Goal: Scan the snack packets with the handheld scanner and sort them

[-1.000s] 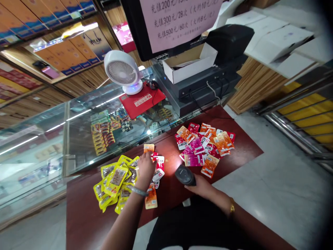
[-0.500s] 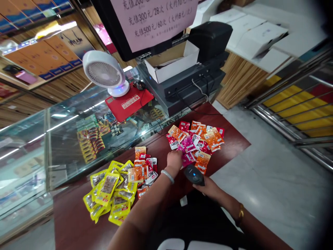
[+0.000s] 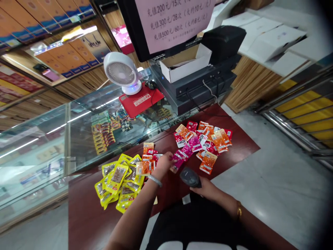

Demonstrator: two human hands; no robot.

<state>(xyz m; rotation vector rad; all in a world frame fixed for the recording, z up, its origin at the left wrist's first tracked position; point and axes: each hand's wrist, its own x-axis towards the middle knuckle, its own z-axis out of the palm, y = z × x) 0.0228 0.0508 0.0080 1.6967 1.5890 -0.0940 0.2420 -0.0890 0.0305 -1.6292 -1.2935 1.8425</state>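
Wht fan stands on red mat nr blk mouse & open wht box.

The purple packets are of thin, glossy plastic film, which looks slightly wrinkled and gives back small lights, and the yellow packets have the same shiny film. The hand scanner seems to be of dark, smooth plastic. Under the packets, the tabletop has a smooth reddish-brown surface with a soft shine. The showcase is of clear, reflecting glass. The fan is of smooth white plastic, the notice is of matt pink paper, and the railing is of polished metal.
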